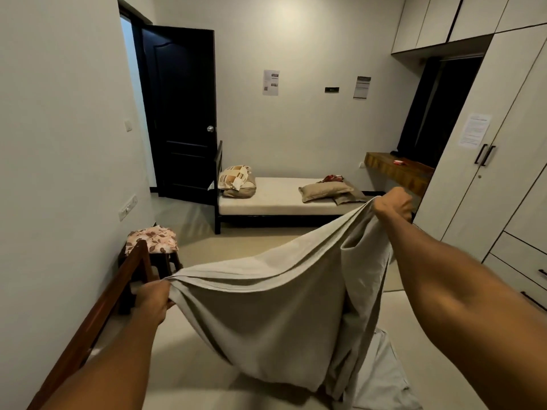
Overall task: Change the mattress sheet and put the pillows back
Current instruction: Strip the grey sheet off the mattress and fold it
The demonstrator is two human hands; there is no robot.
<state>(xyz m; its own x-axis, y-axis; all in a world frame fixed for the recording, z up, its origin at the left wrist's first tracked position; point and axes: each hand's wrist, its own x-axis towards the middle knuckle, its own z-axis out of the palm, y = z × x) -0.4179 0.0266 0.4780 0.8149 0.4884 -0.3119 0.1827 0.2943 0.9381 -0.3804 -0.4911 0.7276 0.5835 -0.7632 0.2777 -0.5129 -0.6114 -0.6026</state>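
Note:
A grey sheet [266, 306] hangs spread between my two hands above a bare mattress [183, 377] at the bottom of the head view. My left hand [155, 300] grips one edge of it low on the left, beside the wooden bed rail [97, 315]. My right hand [392, 204] grips the other edge, raised higher on the right. The sheet's lower part droops onto the mattress and bunches at the lower right. Across the room, tan pillows [325, 190] lie on a second bed [272, 199], with a patterned pillow [235, 176] at its left end.
A stool with a floral cushion [152, 239] stands by the left wall, just past the bed rail. A dark door [180, 113] stands open at the back left. White wardrobes [497, 149] line the right side, with a wooden shelf [399, 170] beyond them.

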